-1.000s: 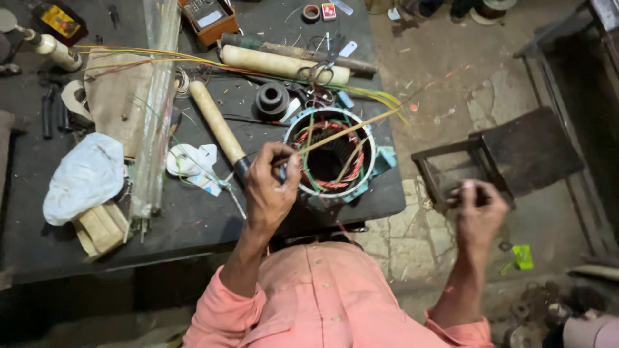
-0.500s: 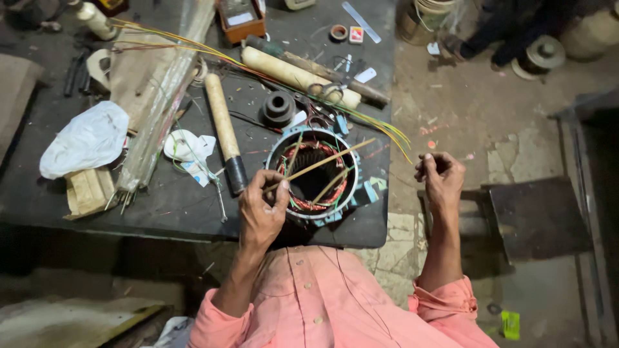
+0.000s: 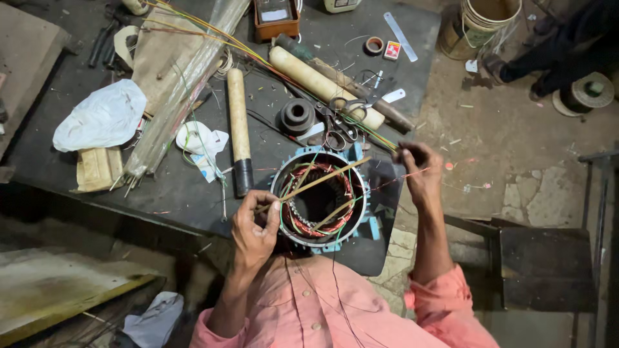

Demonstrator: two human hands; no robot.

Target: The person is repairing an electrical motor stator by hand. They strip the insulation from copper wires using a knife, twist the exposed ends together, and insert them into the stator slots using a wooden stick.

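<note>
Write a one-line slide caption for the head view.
Left hand pinches thin sticks at a motor stator; right hand pulls thread taut.

A dark, worn workbench (image 3: 193, 193) is set at the left and centre, its top scuffed and littered. To the right, a cracked stone-and-concrete floor (image 3: 516, 129) is seen — dusty, strewn with small scraps — on which a dark metal stool (image 3: 548, 264) is placed at lower right and a pale bucket (image 3: 480, 26) near the top edge. At lower left a weathered plank (image 3: 58, 290) is laid; the light is dim and warm.
</note>
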